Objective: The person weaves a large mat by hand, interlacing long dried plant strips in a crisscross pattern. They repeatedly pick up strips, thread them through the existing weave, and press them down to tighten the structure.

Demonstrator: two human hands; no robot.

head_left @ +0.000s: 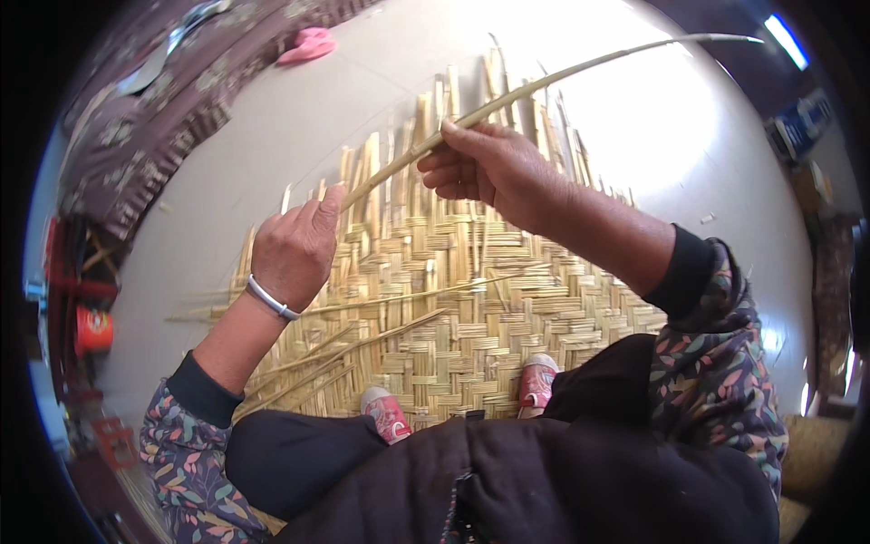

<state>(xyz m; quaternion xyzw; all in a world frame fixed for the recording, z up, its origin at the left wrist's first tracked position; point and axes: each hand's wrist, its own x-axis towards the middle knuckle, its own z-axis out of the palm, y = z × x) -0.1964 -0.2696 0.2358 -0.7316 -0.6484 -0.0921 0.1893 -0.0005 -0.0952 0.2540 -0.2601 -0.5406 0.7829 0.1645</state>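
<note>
A long, pale reed strip slants above the floor, its thin end reaching toward the upper right. My left hand, a white band at its wrist, is closed around the strip's lower end. Farther along, my right hand pinches the same strip between thumb and forefinger, the other fingers curled below. Beneath both hands lies a woven reed mat in a twill-like pattern, with unwoven ends sticking out at its far side. Several loose strips rest across the mat's left part.
My pink shoes are on the mat's near part. A pink cloth lies on the pale floor by a sofa with a patterned brown cover. At left stands an orange-red container; a blue box is at far right.
</note>
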